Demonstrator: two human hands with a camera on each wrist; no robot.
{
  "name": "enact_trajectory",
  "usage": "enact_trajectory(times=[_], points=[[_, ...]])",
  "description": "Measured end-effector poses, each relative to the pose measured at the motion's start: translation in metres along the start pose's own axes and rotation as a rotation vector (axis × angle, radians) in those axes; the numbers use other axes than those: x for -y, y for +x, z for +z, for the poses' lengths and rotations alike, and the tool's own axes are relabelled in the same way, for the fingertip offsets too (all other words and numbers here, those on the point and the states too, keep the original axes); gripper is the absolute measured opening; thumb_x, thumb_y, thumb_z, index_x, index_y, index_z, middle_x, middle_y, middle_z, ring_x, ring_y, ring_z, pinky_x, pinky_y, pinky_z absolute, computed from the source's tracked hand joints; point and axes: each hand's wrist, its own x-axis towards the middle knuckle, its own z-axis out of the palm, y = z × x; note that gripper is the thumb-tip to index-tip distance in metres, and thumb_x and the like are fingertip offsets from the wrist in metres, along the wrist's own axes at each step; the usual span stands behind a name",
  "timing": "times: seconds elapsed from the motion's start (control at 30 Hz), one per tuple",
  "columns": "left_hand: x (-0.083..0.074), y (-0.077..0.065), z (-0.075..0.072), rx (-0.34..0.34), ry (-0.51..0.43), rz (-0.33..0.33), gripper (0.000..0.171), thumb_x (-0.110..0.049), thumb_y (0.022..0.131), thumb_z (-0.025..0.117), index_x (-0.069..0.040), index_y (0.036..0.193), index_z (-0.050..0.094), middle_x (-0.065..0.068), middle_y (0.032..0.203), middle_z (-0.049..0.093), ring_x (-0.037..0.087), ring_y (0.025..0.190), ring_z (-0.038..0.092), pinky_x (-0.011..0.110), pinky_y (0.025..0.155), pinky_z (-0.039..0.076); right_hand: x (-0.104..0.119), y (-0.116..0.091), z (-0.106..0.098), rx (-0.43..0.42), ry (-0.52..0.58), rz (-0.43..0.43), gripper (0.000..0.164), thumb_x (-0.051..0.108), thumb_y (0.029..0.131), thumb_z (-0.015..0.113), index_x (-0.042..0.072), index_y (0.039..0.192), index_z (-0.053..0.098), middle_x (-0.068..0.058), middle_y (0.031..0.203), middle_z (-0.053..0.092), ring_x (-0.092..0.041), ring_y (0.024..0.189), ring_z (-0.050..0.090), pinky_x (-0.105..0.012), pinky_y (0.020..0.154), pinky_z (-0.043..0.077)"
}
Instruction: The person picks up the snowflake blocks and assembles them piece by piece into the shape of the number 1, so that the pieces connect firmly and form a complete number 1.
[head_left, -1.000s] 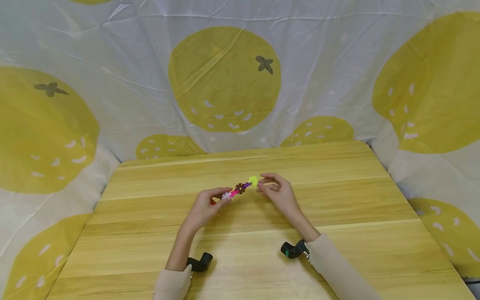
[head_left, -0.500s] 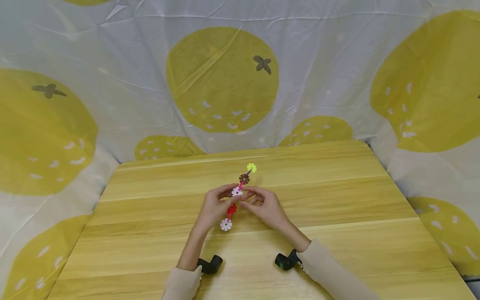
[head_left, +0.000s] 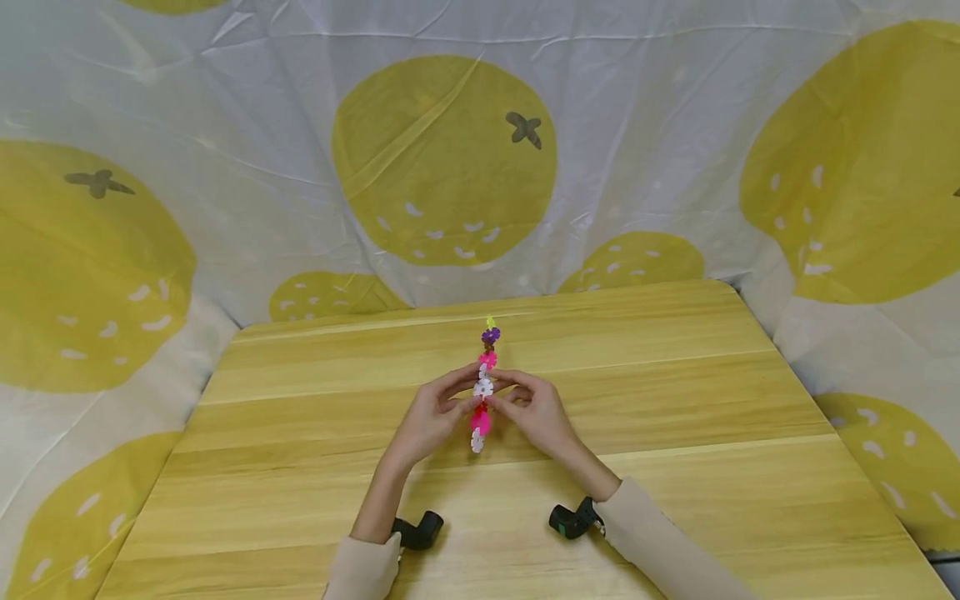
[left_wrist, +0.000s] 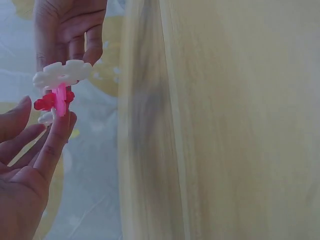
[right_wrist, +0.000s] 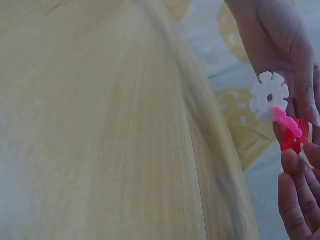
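Note:
Near the middle of the table, in the head view, both hands hold a chain of interlocking snowflake discs. My left hand [head_left: 427, 421] pinches its middle between thumb and fingers from the left. From the right, my right hand [head_left: 538, 410] pinches the same part, around a white disc [head_left: 483, 388]. Beyond the fingers run a pink disc [head_left: 488, 360], a purple disc [head_left: 491, 335] and a yellow disc [head_left: 491, 322] at the far end. Toward the person come a red disc [right_wrist: 295, 135], a pink disc [left_wrist: 61, 100] and a white end disc [right_wrist: 270, 96]. Fingers partly hide the middle discs.
The wooden table [head_left: 675, 400] spreads under both hands. A hanging cloth [head_left: 637, 125] printed with yellow fruit stands behind and at the sides. Black wrist devices [head_left: 420, 531] stick out inward by both cuffs.
The chain has swung from slanting rightward to pointing straight away, and has turned about its length. My right hand has moved from the yellow end to the middle, beside the left hand.

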Motion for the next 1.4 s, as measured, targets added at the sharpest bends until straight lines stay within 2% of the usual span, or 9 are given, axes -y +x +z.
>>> enact_trajectory(times=[0.13, 0.23, 0.33, 0.53, 0.77, 1.03, 1.2, 1.4], points=[[0.002, 0.0, -0.003, 0.064, 0.01, 0.019, 0.062, 0.002, 0.097, 0.068, -0.002, 0.154, 0.045, 0.016, 0.157, 0.05, 0.036, 0.144, 0.05, 0.04, 0.108, 0.053, -0.001, 0.003, -0.003, 0.012, 0.029, 0.003, 0.036, 0.003, 0.094, 0.074, 0.004, 0.13, 0.071, -0.021, 0.112, 0.07, -0.021, 0.078, 0.073, -0.029, 0.071, 0.062], [0.005, 0.0, -0.005, 0.097, 0.049, 0.031, 0.073, -0.001, 0.09, 0.078, -0.005, 0.156, 0.044, 0.011, 0.159, 0.049, 0.033, 0.145, 0.049, 0.05, 0.11, 0.051, -0.002, 0.005, -0.006, 0.023, 0.04, 0.004, 0.036, 0.001, 0.095, 0.072, 0.002, 0.13, 0.07, -0.023, 0.114, 0.07, -0.011, 0.078, 0.073, -0.038, 0.078, 0.064], [0.007, 0.001, -0.005, 0.114, 0.08, 0.036, 0.08, -0.002, 0.086, 0.083, -0.007, 0.157, 0.044, 0.009, 0.16, 0.049, 0.032, 0.146, 0.048, 0.054, 0.11, 0.049, -0.004, 0.008, -0.009, 0.031, 0.032, 0.012, 0.036, 0.002, 0.095, 0.072, 0.001, 0.131, 0.069, -0.024, 0.116, 0.07, -0.01, 0.079, 0.073, -0.038, 0.077, 0.064], [0.012, 0.002, -0.006, 0.128, 0.139, 0.04, 0.083, -0.006, 0.086, 0.084, -0.01, 0.158, 0.042, 0.009, 0.163, 0.044, 0.034, 0.145, 0.048, 0.053, 0.112, 0.048, -0.007, 0.012, -0.01, 0.03, 0.033, 0.036, 0.036, 0.004, 0.096, 0.073, 0.002, 0.131, 0.07, -0.023, 0.118, 0.07, -0.013, 0.08, 0.073, -0.03, 0.073, 0.062], [0.013, 0.002, -0.008, 0.152, 0.159, -0.021, 0.091, -0.01, 0.084, 0.086, -0.018, 0.161, 0.038, 0.003, 0.168, 0.036, 0.04, 0.144, 0.048, 0.055, 0.117, 0.043, -0.012, 0.018, -0.009, 0.01, 0.008, 0.027, 0.035, 0.005, 0.095, 0.074, 0.002, 0.129, 0.071, -0.023, 0.114, 0.072, -0.024, 0.079, 0.071, -0.024, 0.067, 0.058], [0.017, 0.008, -0.008, 0.137, 0.188, -0.078, 0.09, -0.015, 0.086, 0.086, -0.022, 0.161, 0.038, 0.002, 0.168, 0.035, 0.044, 0.142, 0.05, 0.053, 0.115, 0.045, -0.014, 0.026, -0.009, -0.01, -0.031, 0.063, 0.033, 0.005, 0.095, 0.074, 0.004, 0.127, 0.073, -0.019, 0.108, 0.074, -0.028, 0.074, 0.071, -0.026, 0.06, 0.056], [0.019, 0.012, -0.006, 0.132, 0.204, -0.086, 0.087, -0.016, 0.086, 0.086, -0.019, 0.16, 0.04, 0.003, 0.168, 0.035, 0.042, 0.145, 0.048, 0.051, 0.117, 0.043, -0.015, 0.03, -0.009, -0.023, -0.034, 0.092, 0.033, 0.002, 0.094, 0.074, 0.002, 0.126, 0.073, -0.019, 0.107, 0.074, -0.019, 0.075, 0.073, -0.028, 0.064, 0.061], [0.021, 0.017, -0.005, 0.139, 0.267, -0.037, 0.076, -0.012, 0.087, 0.084, -0.009, 0.154, 0.049, 0.007, 0.167, 0.038, 0.034, 0.151, 0.041, 0.05, 0.117, 0.044, -0.013, 0.034, -0.01, -0.035, -0.059, 0.104, 0.032, 0.0, 0.093, 0.074, -0.003, 0.125, 0.072, -0.022, 0.105, 0.073, -0.021, 0.076, 0.075, -0.033, 0.065, 0.063]])
